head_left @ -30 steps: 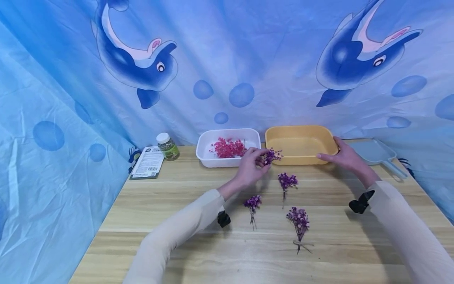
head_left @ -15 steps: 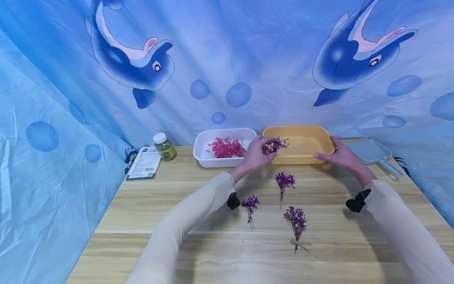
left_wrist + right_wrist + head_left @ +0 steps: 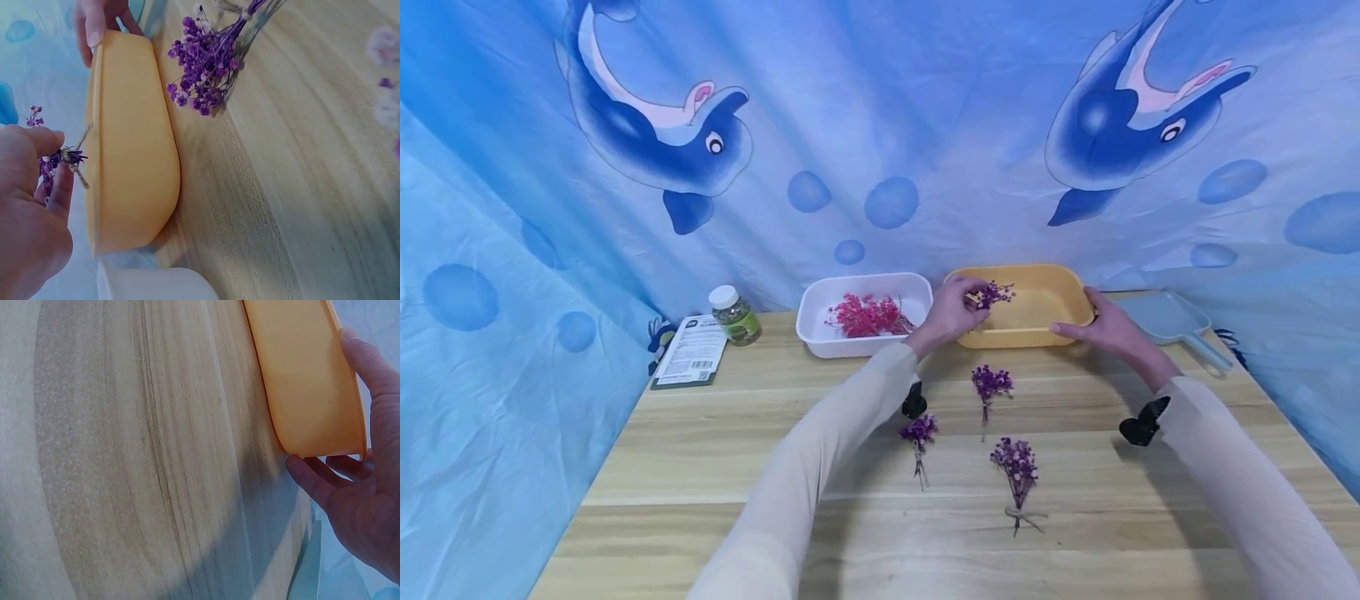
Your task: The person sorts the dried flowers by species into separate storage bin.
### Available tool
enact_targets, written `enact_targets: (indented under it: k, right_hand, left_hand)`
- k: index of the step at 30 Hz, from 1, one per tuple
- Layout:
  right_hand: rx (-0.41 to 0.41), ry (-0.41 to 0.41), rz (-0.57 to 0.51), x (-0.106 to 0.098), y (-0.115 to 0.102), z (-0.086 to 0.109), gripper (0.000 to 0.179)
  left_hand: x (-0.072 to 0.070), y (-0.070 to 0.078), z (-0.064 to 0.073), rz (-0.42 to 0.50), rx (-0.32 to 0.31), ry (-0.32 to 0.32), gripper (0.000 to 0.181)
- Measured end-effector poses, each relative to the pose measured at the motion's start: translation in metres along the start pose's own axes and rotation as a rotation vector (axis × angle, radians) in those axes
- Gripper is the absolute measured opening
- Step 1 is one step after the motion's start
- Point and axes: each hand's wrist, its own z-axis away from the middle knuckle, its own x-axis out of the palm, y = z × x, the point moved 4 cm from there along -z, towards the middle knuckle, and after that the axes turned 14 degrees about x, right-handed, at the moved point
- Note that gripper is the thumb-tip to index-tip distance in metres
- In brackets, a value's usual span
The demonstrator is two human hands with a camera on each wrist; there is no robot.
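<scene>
My left hand (image 3: 953,312) pinches a small bunch of purple dried flowers (image 3: 995,293) over the left part of the yellow tray (image 3: 1026,337). In the left wrist view, the twine-tied stems (image 3: 72,156) stick out between thumb and fingers, close to the tray's rim. My right hand (image 3: 1108,329) grips the tray's right end, thumb on the rim and fingers against the outer wall, as the right wrist view shows. Three more purple bunches lie on the table: one just before the tray (image 3: 991,383), a smaller one (image 3: 919,432) to the left and one nearest me (image 3: 1017,467).
Left of the yellow tray stands a white tray (image 3: 820,340) holding pink-red dried flowers (image 3: 867,317). Farther left are a white-capped jar (image 3: 737,318) and a printed packet (image 3: 691,352). A pale blue dustpan (image 3: 1165,317) lies at the right, before the blue curtain (image 3: 985,183).
My left hand has carried the purple flower bunch rightward and away from me, from the gap between the trays to over the yellow tray. The right hand keeps its grip; the view has shifted slightly.
</scene>
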Motion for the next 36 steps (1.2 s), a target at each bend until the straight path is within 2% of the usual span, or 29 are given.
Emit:
enact_targets:
  k: [6, 15, 22, 29, 36]
  right_hand:
    - [0.006, -0.009, -0.011, 0.001, -0.006, 0.003, 0.120]
    - [-0.008, -0.022, -0.039, 0.004, -0.006, 0.002, 0.119]
    - [0.001, -0.013, -0.031, 0.008, -0.004, 0.001, 0.120]
    - [-0.011, -0.005, -0.037, 0.006, -0.003, 0.001, 0.119]
    - [-0.004, 0.000, -0.039, 0.000, -0.001, 0.005, 0.120]
  left_hand:
    - [0.003, -0.006, -0.008, -0.119, -0.027, -0.018, 0.050]
    - [0.010, -0.008, -0.015, -0.097, -0.025, -0.050, 0.049]
    - [0.014, -0.014, -0.013, -0.226, 0.010, -0.087, 0.050]
    - [0.015, -0.017, -0.012, -0.133, 0.014, -0.080, 0.053]
    - [0.011, -0.004, -0.007, -0.095, 0.074, -0.029, 0.050]
